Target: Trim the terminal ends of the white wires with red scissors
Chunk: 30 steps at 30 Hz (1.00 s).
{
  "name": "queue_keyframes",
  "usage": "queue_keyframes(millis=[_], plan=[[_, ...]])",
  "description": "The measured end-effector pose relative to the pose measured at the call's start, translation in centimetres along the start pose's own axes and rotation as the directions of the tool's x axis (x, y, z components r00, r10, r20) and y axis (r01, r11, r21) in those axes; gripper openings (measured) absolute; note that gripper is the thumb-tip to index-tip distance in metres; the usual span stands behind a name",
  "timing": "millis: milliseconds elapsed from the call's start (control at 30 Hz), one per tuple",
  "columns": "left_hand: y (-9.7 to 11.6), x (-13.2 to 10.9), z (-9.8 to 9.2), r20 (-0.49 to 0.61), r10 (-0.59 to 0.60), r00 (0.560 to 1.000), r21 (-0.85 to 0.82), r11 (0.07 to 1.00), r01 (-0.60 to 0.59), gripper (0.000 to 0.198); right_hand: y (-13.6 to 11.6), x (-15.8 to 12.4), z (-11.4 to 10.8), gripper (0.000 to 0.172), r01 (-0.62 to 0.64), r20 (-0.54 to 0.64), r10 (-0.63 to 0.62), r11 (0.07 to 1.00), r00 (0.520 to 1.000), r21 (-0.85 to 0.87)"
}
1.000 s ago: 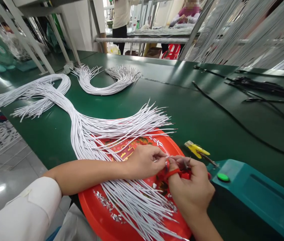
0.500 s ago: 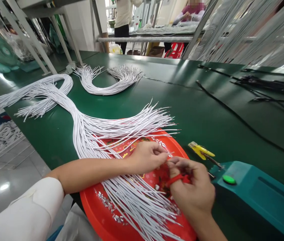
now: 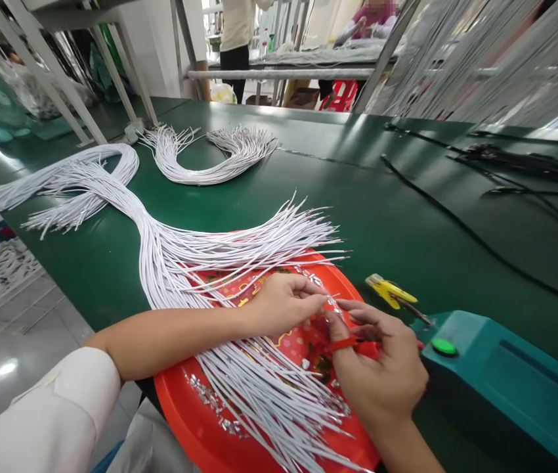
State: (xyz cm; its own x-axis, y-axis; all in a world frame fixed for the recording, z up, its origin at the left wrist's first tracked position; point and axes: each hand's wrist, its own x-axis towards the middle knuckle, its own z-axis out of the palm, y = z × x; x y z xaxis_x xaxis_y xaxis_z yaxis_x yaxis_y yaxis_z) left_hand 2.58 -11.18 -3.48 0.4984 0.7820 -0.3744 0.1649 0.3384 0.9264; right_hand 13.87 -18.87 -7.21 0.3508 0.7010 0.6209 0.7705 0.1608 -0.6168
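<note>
My left hand (image 3: 286, 305) reaches over the red tray (image 3: 178, 420), with thumb and forefinger pinched on the thin pale end of what looks like a white wire. Close to those fingertips is my right hand (image 3: 382, 361), its thumb and forefinger slightly apart. A red loop circles the right thumb, and more red shows in the palm; this red-handled tool (image 3: 342, 344) looks like small scissors, mostly hidden by the hand. White wires (image 3: 269, 387) fan across the tray below my left forearm, and another spray of wires (image 3: 259, 246) lies beyond it. Small silvery pieces (image 3: 205, 394) are scattered in the tray.
Right of the tray stands a teal machine (image 3: 510, 381) with a green button, near a yellow clip-like piece (image 3: 391, 290). Bent white wire bundles (image 3: 210, 172) and black cables (image 3: 456, 220) lie on the green table (image 3: 338, 190). Two people are in the background.
My right thumb and forefinger have spread a little and drawn slightly away from my left fingertips. The left hand keeps its pinch. The whole view has shifted slightly.
</note>
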Motion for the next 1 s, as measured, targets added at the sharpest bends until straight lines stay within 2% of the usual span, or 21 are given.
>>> queue_keyframes(millis=[133, 367, 433, 533, 667, 800, 867, 1000], plan=[[-0.4, 0.0, 0.2, 0.022, 0.037, 0.999, -0.009, 0.999, -0.037, 0.006, 0.0, 0.3, -0.1, 0.016, 0.045, 0.011, -0.044, 0.996, 0.999, -0.07], [-1.6, 0.3, 0.3, 0.033, 0.076, 0.997, 0.037, 0.996, -0.077, 0.009, 0.1, 0.1, -0.1, 0.015, -0.094, 0.012, 0.097, 0.981, 0.995, -0.168], [-1.7, 0.2, 0.3, 0.019, 0.102, 0.995, 0.045, 0.994, -0.102, 0.009, 0.1, 0.1, -0.2, 0.016, -0.093, 0.011, 0.096, 0.981, 0.995, -0.171], [-1.0, -0.1, 0.1, -0.013, 0.107, 0.994, 0.037, 0.994, -0.107, 0.009, 0.3, 0.2, -0.4, 0.014, 0.022, 0.026, -0.018, 0.984, 1.0, -0.18], [0.4, -0.2, -0.5, 0.005, -0.001, 1.0, -0.034, 0.999, 0.001, 0.011, 0.8, 0.8, -0.9, 0.012, 0.182, 0.092, -0.163, 0.945, 0.982, -0.273], [0.8, -0.1, -1.0, 0.063, -0.001, 0.998, -0.147, 0.989, 0.011, 0.016, 1.5, 1.3, -1.2, 0.028, 0.196, 0.164, -0.14, 0.894, 0.976, -0.404], [0.6, 0.0, -1.1, 0.074, -0.003, 0.997, -0.184, 0.983, 0.016, 0.02, 1.8, 1.4, -1.3, 0.033, 0.209, 0.232, -0.102, 0.839, 0.967, -0.502], [0.1, 0.2, -1.1, 0.122, -0.013, 0.992, -0.186, 0.982, 0.036, 0.022, 2.2, 1.4, -1.4, 0.032, 0.3, 0.364, -0.07, 0.717, 0.929, -0.629]])
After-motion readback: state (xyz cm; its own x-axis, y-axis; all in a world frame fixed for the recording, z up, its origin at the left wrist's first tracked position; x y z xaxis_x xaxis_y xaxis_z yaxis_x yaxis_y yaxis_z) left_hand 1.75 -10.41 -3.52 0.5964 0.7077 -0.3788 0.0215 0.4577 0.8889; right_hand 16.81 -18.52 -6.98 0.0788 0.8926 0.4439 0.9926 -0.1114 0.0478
